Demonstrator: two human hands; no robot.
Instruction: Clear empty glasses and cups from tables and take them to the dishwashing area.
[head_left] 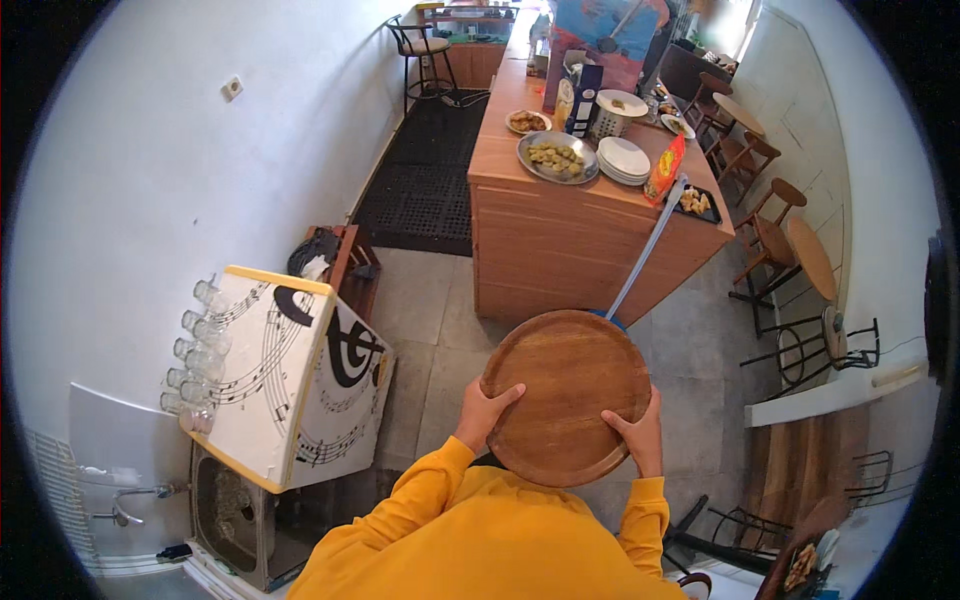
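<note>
Both hands on the round wooden tray (567,396): left hand (484,409) clamps its left rim, fingers over the top edge; right hand (639,432) clamps the lower right rim. I see the tray held in the air in front of the chest, face tilted toward the camera, nothing on it. Just beyond its far edge a pale blue pole (648,245) leans against the wooden counter (560,240). On that counter: metal platter of biscuits (556,157), stack of white plates (624,159), orange snack bag (665,170). Left of my left hand, well apart, a white box with music-note print (290,370) with glasses (195,355) along its side. Right of the grip, wooden stools (770,235) and a round table (812,258).
</note>
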